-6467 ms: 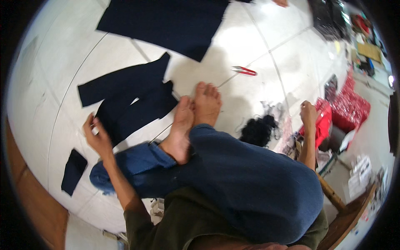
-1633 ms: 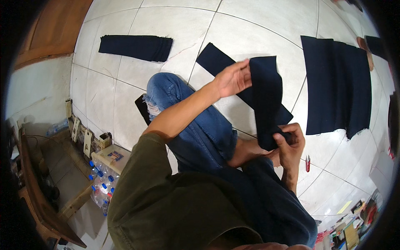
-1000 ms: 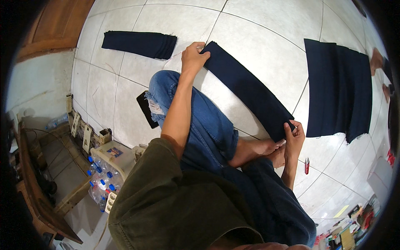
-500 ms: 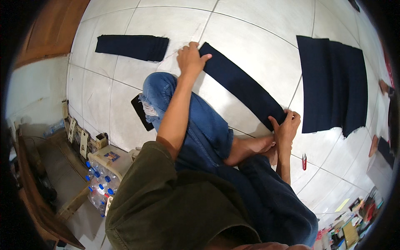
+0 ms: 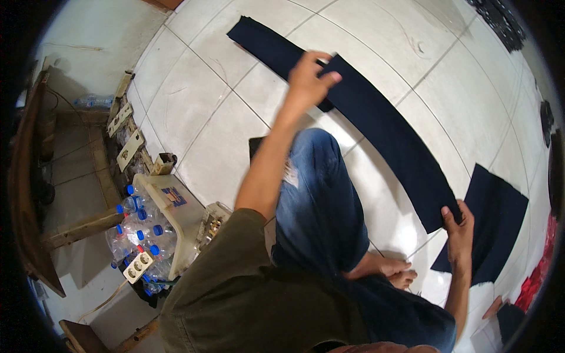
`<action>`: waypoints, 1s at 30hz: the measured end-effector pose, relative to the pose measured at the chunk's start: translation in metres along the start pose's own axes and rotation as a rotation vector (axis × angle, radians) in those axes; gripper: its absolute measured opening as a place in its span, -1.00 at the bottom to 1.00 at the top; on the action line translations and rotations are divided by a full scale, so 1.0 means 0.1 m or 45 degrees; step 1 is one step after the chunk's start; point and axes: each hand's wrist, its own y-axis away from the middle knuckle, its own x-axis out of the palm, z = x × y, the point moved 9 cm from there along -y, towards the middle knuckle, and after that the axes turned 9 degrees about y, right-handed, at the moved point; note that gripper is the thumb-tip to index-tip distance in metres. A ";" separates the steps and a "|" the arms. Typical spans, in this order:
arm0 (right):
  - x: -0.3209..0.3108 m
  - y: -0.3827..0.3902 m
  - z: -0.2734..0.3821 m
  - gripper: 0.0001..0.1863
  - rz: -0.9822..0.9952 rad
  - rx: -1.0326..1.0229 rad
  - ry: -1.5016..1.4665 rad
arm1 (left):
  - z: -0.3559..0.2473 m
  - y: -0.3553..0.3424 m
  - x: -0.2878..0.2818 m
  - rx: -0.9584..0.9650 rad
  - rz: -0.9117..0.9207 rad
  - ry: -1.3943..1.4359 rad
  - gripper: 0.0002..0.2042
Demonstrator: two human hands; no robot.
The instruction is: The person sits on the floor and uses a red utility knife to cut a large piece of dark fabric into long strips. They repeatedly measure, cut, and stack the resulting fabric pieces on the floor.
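Note:
A long strip of dark navy fabric (image 5: 391,138) stretches between my two hands, held off the white tiled floor with a shadow under it. My left hand (image 5: 309,85) pinches its far-left end between thumb and fingers. At the opposite end, my right hand (image 5: 460,229) grips the lower corner, thumb on top. Beneath and beyond my left hand lies a second navy fabric strip (image 5: 262,44), its near end partly covered by the hand and the held strip. A wider navy fabric piece (image 5: 497,220) rests on the floor just beyond my right hand.
At left stands a pale plastic container (image 5: 182,206) beside clear bottles (image 5: 141,226) with blue caps and a white power strip (image 5: 138,267). Part of a dark flat object (image 5: 255,146) shows behind my left forearm. Red material (image 5: 538,265) lies at the right edge.
My view has swung left. Both hands have raised the strip from the floor and carried it away from my legs, so its left end now overlaps the other strip in view.

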 end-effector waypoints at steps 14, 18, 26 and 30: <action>3.15 -1.47 2.22 -0.68 0.687 -0.027 -0.566 | 1.66 -2.17 -2.86 -0.382 -0.420 -0.330 -0.27; 3.29 -1.55 2.13 -0.73 0.649 -0.001 -0.595 | 1.80 -2.16 -3.01 -0.294 -0.553 -0.460 -0.34; 2.46 -1.17 2.07 -0.76 0.607 -0.616 0.227 | 1.51 -2.22 -2.55 -0.300 -0.783 -1.046 -0.26; 1.32 -0.35 1.30 -0.71 0.803 -0.856 1.151 | 0.58 -1.90 -1.36 0.372 -0.726 -1.048 -0.36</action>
